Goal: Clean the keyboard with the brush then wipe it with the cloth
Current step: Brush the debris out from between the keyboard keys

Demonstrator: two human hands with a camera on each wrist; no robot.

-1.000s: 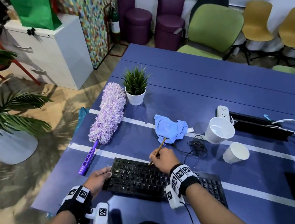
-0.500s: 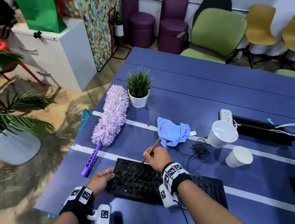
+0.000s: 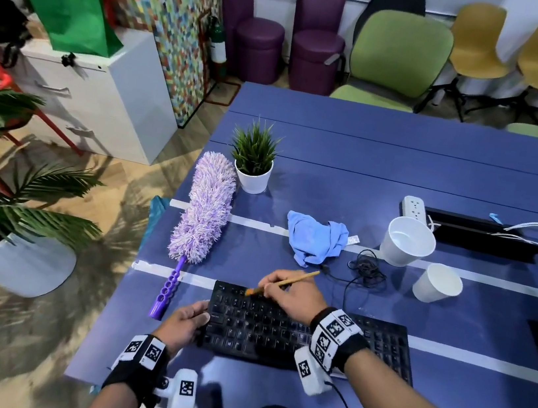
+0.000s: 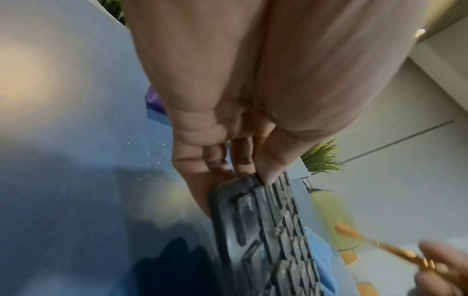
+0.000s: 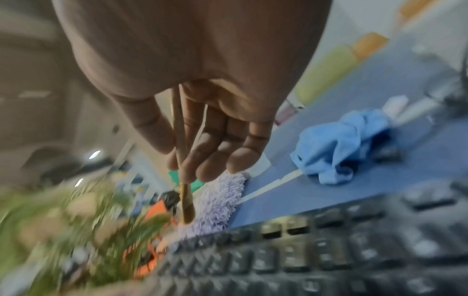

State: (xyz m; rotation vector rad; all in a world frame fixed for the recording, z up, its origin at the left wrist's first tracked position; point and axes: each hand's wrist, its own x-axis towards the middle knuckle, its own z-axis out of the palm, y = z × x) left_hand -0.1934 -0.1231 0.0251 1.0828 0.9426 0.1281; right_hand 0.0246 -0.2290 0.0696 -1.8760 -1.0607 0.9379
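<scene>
Keyboard (image 3: 307, 339) sits at the near edge of the blue table (image 3: 405, 160). Left hand (image 3: 183, 325) grips its left end, thumb on top, fingers underneath. Right hand (image 3: 292, 298) pinches the thin wooden brush (image 3: 279, 283), bristle tip at the far-left key row, handle angled up to the right. Blue cloth (image 3: 316, 240) lies crumpled just beyond the keyboard, untouched. Purple duster (image 3: 201, 218) to the left, two white cups (image 3: 407, 240) to the right.

The keyboard (image 3: 294, 335) is black, the cloth (image 3: 316, 240) light blue. A purple duster (image 3: 205, 215) lies on the blue, white-striped desk (image 3: 372, 149). Both cups (image 3: 407, 240) are white.
</scene>
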